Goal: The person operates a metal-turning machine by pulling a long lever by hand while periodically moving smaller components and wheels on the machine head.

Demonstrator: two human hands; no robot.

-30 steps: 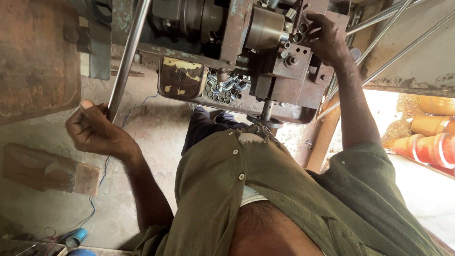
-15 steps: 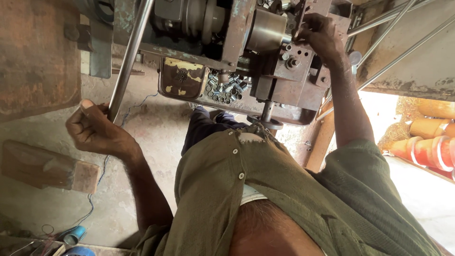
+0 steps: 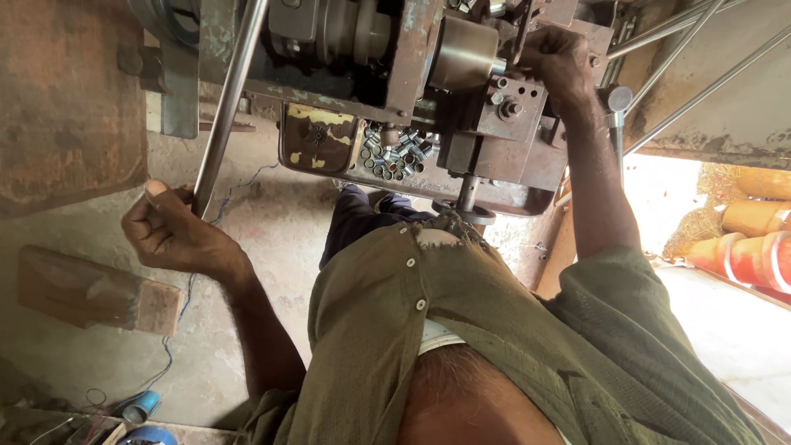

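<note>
The left hand (image 3: 169, 231) is closed in a fist around the lower end of a long steel bar (image 3: 227, 107), thumb uppermost, with the forearm bent back toward the body. The bar runs upward and slightly rightward, passing in front of the rusty machine (image 3: 395, 91) at the top of the view. The right hand (image 3: 560, 62) is raised with the arm nearly straight, and its fingers are clamped over a part at the upper right of the machine's tool block (image 3: 511, 107); what exactly is gripped cannot be told. A tray (image 3: 317, 152) with worn yellow patches is fixed below the machine and holds small metal sleeves (image 3: 395, 152). Open concrete floor (image 3: 272, 239) is seen between bar and body. A wooden block (image 3: 99, 288) lies on the floor left of the left forearm. Orange cylinders with pale bands (image 3: 758, 247) lie at the far right edge.
</note>
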